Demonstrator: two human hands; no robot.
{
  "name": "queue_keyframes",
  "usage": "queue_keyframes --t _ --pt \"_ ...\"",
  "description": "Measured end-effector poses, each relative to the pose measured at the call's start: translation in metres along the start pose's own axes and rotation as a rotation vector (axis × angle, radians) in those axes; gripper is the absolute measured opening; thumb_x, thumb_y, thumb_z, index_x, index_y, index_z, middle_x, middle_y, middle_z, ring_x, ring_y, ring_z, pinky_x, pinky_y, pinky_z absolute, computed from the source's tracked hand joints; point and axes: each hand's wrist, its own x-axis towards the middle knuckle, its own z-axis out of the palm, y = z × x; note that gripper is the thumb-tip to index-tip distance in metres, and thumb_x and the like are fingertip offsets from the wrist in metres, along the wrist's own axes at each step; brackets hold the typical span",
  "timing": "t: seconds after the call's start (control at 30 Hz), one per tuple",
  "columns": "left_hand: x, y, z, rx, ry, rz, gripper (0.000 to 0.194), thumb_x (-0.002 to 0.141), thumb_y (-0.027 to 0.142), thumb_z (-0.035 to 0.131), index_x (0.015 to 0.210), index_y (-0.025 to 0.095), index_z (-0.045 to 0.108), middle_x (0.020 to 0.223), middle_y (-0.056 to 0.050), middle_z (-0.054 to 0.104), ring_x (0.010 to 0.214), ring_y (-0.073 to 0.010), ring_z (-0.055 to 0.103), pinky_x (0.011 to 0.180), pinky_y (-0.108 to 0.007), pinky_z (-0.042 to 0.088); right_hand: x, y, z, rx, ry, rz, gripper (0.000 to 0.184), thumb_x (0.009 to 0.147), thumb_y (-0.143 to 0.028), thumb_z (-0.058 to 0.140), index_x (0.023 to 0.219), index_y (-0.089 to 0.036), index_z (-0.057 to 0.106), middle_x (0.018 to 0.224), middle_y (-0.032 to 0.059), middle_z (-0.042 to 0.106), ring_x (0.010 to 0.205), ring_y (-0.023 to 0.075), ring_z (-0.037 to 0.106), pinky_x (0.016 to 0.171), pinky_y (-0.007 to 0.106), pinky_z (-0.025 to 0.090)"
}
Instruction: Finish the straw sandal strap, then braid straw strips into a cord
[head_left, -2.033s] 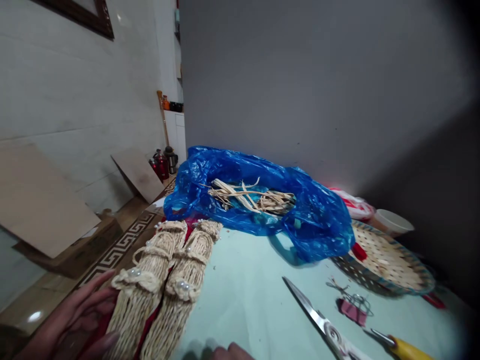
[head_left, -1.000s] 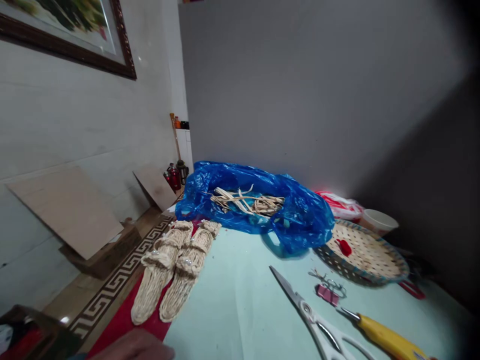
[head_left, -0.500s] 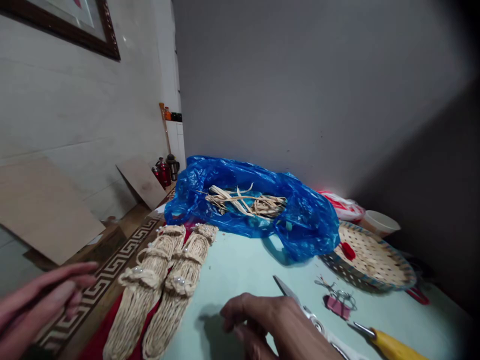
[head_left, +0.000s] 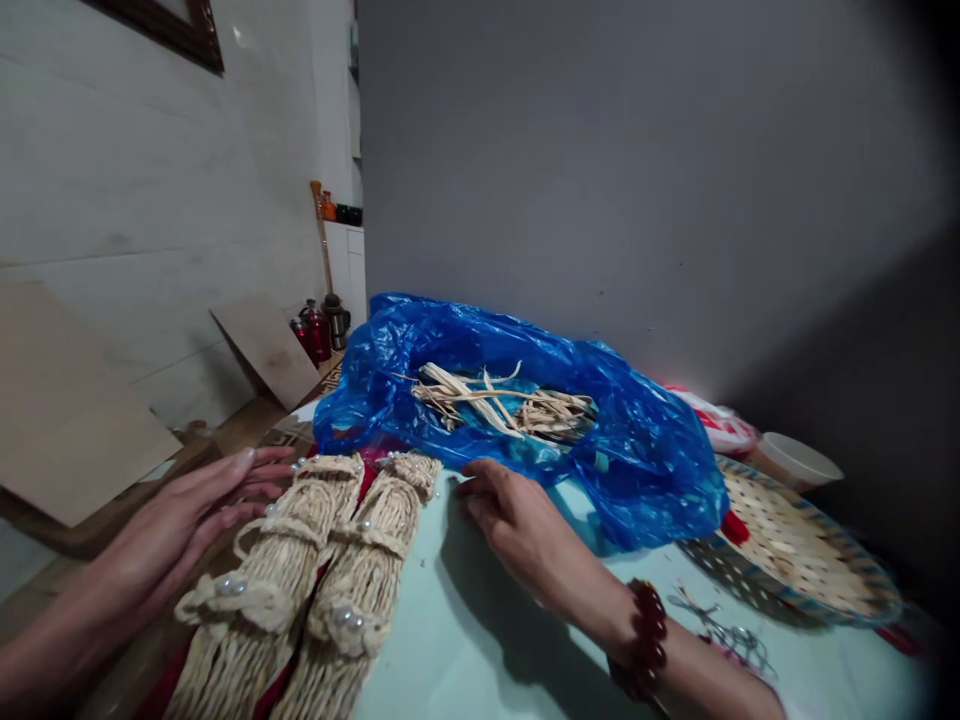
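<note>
A pair of woven straw sandals with pearl beads lies on a red cloth at the table's left edge. My left hand is open, fingers stretched out, its fingertips against the left sandal's outer side. My right hand rests on the pale green table just right of the sandals' far ends, fingers curled loosely down with nothing in them; a dark bead bracelet is on its wrist.
A blue plastic bag holding dry straw strips lies behind the hands. A woven tray, a white cup and a metal clip sit at the right. Boards lean on the left wall; flasks stand on the floor.
Both hands have moved forward to the sandals: the left from the lower left corner to the left sandal's side, the right from the near table to beside the sandals' far ends. The view tilted down.
</note>
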Motion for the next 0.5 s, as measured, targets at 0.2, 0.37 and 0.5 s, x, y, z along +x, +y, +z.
queue_keyframes --t 0.2,0.37,0.5 --pt "0.004 0.0 0.013 0.004 -0.051 -0.021 0.048 0.079 0.057 0.061 0.111 0.022 0.067 0.117 -0.006 0.074 0.121 -0.0268 0.059 0.087 -0.029 0.056 0.015 -0.003 0.011 0.189 -0.062 0.01 0.037 0.084 0.001 0.039 0.116 -0.011 0.054 0.107 0.0129 0.068 0.094 0.0186 0.065 0.082 0.032 0.05" --pt "-0.001 0.004 0.017 -0.015 -0.013 -0.053 0.046 0.081 0.055 0.06 0.108 0.019 0.069 0.112 -0.006 0.076 0.115 -0.0243 0.063 0.082 -0.024 0.055 0.018 0.0 0.015 0.252 -0.068 0.0 0.039 0.083 0.002 0.038 0.117 -0.011 0.053 0.103 0.0113 0.067 0.088 0.0166 0.064 0.079 0.031 0.049" --pt "-0.004 0.009 0.023 -0.036 -0.009 -0.052 0.044 0.084 0.055 0.058 0.111 0.022 0.068 0.111 -0.005 0.076 0.108 -0.0222 0.066 0.083 -0.024 0.055 0.02 0.002 0.015 0.348 -0.069 0.02 0.044 0.083 0.001 0.038 0.123 -0.011 0.051 0.104 0.0103 0.066 0.09 0.0168 0.062 0.08 0.031 0.048"
